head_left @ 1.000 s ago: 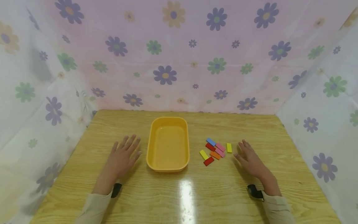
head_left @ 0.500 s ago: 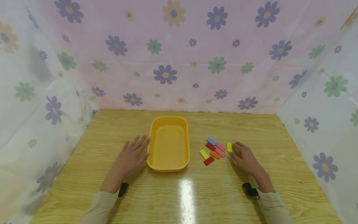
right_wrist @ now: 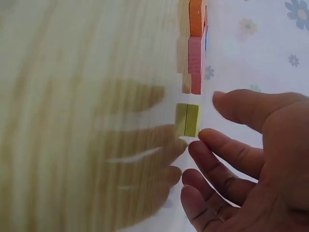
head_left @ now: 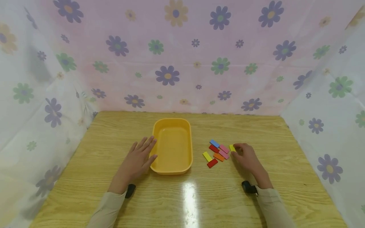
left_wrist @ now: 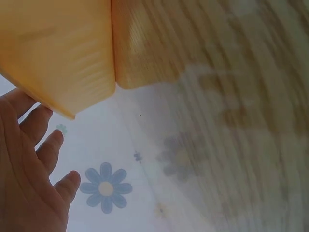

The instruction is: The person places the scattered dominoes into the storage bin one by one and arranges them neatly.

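My left hand (head_left: 137, 160) lies with spread fingers over the left rim of a yellow-orange plastic tub (head_left: 173, 170). In the left wrist view its fingertips (left_wrist: 44, 113) are right at the tub's rim. On the right, my right hand (head_left: 247, 158) reaches down to a small yellow block (head_left: 232, 148) lying apart from the others. From the right wrist view, the index fingertip meets one end of that yellow block (right_wrist: 192, 121), while the thumb (right_wrist: 231, 104) stands off from it with a gap. The other fingers are loosely bent beside the tabletop.
Several flat blocks lie in a loose cluster between tub and right hand: blue (head_left: 214, 143), red (head_left: 212, 163), pink (head_left: 224, 148), orange (head_left: 219, 157) and yellow (head_left: 207, 156). Flower-printed cloth (head_left: 182, 53) walls off the back and sides of the wooden table (head_left: 159, 202).
My left hand has moved right, from beside the tub onto its rim. My right hand has moved left to the lone yellow block, its fingers coming around it. The blocks stay in place.
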`<state>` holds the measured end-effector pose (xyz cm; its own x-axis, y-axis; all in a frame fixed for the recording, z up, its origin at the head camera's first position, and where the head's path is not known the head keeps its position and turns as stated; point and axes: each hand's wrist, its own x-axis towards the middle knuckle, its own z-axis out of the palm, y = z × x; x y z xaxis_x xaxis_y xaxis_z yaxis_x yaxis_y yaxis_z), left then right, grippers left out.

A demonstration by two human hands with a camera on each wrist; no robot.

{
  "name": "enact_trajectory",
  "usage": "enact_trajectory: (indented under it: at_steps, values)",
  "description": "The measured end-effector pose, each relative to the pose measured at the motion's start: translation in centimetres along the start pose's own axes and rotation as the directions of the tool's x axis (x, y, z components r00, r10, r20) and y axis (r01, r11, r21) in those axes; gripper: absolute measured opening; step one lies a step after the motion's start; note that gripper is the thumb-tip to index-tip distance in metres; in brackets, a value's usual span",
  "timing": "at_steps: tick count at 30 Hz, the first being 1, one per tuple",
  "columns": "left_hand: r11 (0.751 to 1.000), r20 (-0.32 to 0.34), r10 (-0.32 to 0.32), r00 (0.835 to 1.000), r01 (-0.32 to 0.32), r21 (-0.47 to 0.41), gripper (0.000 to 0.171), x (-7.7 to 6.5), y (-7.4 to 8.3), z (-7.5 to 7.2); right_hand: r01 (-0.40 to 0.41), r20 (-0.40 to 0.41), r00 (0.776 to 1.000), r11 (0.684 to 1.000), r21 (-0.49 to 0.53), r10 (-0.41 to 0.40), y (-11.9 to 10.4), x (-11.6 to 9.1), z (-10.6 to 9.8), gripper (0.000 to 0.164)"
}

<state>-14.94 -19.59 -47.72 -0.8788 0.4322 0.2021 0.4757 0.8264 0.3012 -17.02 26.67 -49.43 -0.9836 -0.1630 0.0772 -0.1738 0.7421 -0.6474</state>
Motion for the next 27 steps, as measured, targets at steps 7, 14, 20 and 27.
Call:
enact_trajectory:
  at_steps: [7, 14, 20, 27]
  values:
    - [1.0, 0.007, -0.024, 1.0, 0.024, -0.012, 0.066, -0.12, -0.13, 0.0, -0.072, 0.034, 0.997, 0.997, 0.007, 0.072, 0.13, 0.78, 0.05, 0.035]
    - [0.999, 0.015, -0.032, 0.999, 0.033, -0.022, 0.066, -0.1, -0.26, 0.05, -0.082, 0.056, 0.995, 0.997, 0.013, 0.081, 0.04, 0.98, -0.29, 0.031]
    - [0.999, 0.021, -0.037, 0.999, 0.037, -0.029, 0.066, 0.02, -0.22, 0.13, -0.086, 0.055, 0.995, 0.996, 0.007, 0.085, 0.27, 0.88, -0.46, 0.033]
    - [0.999, 0.021, -0.038, 0.999, 0.038, -0.029, 0.066, -0.05, -0.14, 0.36, -0.075, 0.06, 0.995, 0.997, -0.009, 0.076, 0.39, 0.87, -0.5, 0.026]
